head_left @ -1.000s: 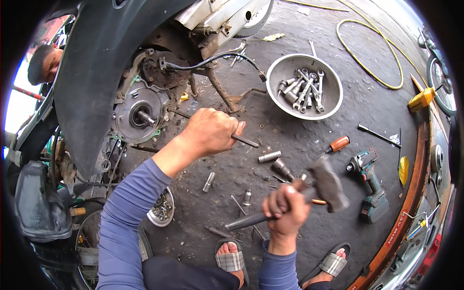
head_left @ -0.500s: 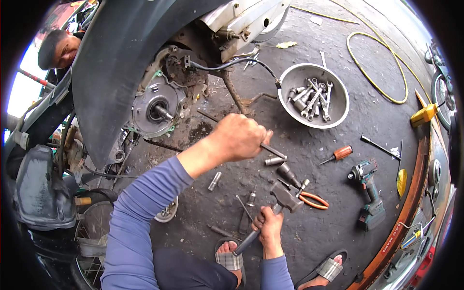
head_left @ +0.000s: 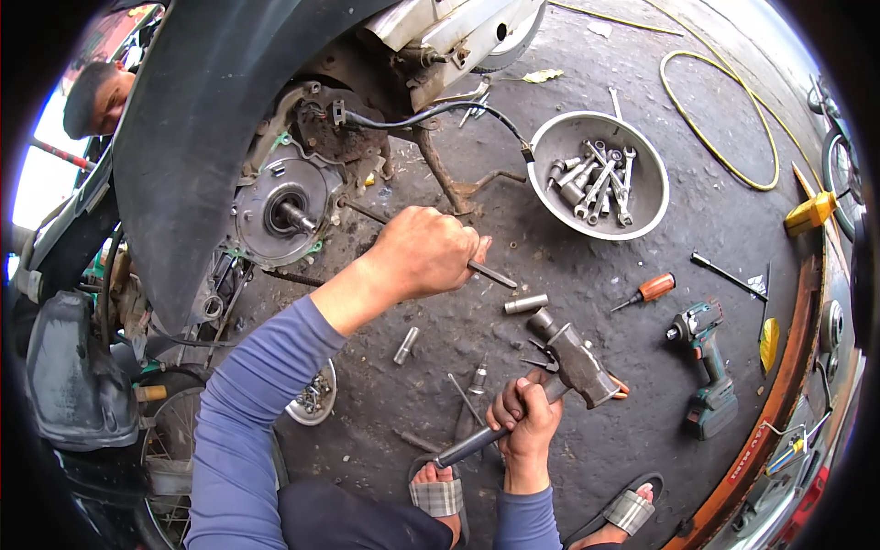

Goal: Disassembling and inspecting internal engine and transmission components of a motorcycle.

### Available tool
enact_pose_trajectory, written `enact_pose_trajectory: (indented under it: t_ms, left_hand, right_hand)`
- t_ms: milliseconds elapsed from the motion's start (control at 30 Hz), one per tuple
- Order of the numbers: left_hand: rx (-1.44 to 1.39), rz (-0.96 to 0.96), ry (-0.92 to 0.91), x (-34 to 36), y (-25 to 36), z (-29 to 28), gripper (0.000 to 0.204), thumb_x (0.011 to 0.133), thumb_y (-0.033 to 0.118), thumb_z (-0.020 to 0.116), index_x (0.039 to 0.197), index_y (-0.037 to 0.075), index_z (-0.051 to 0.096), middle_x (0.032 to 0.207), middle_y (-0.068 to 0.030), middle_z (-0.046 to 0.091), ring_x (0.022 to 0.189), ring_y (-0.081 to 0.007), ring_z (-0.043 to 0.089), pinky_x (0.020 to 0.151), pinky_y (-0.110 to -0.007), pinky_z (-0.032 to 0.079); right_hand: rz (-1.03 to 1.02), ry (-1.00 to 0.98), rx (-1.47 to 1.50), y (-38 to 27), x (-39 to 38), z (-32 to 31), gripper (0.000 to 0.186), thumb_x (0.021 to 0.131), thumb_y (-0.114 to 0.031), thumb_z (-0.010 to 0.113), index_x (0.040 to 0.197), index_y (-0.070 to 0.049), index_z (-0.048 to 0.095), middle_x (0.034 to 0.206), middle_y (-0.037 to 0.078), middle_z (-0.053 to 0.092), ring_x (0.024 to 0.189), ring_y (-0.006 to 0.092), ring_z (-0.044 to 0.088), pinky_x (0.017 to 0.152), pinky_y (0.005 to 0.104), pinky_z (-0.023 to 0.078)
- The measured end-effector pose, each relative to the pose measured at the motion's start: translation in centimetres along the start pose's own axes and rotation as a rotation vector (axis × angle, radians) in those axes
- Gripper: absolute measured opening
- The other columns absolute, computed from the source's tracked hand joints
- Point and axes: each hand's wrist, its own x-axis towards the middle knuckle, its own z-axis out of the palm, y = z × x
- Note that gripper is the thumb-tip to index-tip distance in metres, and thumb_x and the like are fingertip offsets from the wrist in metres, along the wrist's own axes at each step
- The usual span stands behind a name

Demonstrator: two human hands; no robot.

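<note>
In my left hand [head_left: 423,249] is a slim dark metal rod [head_left: 498,275], its fingers wrapped round it in a fist. The rod's far end reaches the right edge of the exposed round engine part [head_left: 286,206], which has a shaft in its middle; whether it touches cannot be told. My right hand [head_left: 527,422] is closed round the handle of a hammer [head_left: 582,367], below and right of the left hand. The hammer's heavy head is up off the ground, over the orange-handled pliers [head_left: 621,386], mostly covered by it.
A metal bowl [head_left: 649,156] of wrenches and sockets stands ahead, and a smaller bowl [head_left: 323,411] of fasteners near my left forearm. Sockets [head_left: 526,304], a screwdriver [head_left: 653,287] and a cordless impact driver [head_left: 706,367] lie on the ground. Another person [head_left: 96,99] is behind the dark bodywork [head_left: 197,137].
My left hand and the rod have moved left, toward the engine part. The hammer has shifted right and its head has turned, now covering more of the pliers.
</note>
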Motion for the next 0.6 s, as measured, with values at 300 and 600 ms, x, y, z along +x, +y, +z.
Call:
enact_pose_trajectory:
  t_ms: [300, 600]
  left_hand:
    - [-0.007, 0.008, -0.001, -0.2, -0.1, -0.1, 0.035, 0.09, 0.023, 0.057, 0.059, 0.008, 0.057, 0.056, -0.0129, 0.059, 0.053, -0.0333, 0.061, 0.051, -0.043, 0.049]
    - [-0.008, 0.014, -0.005, -0.4, -0.2, -0.3, 0.035, 0.09, 0.022, 0.058, 0.058, 0.007, 0.055, 0.054, -0.013, 0.058, 0.051, -0.033, 0.06, 0.049, -0.043, 0.048]
  right_hand:
    - [-0.008, -0.244, -0.27, -1.6, 0.7, 5.2, 0.023, 0.087, -0.012, 0.053, 0.071, -0.011, 0.037, 0.049, -0.001, 0.03, 0.036, 0.0094, 0.03, 0.037, 0.0279, 0.031]
    - [-0.96, -0.12, 0.503, -12.3, -1.5, -0.6, 0.025, 0.087, -0.014, 0.047, 0.065, -0.016, 0.035, 0.049, -0.006, 0.029, 0.039, 0.0032, 0.033, 0.041, 0.0212, 0.034]
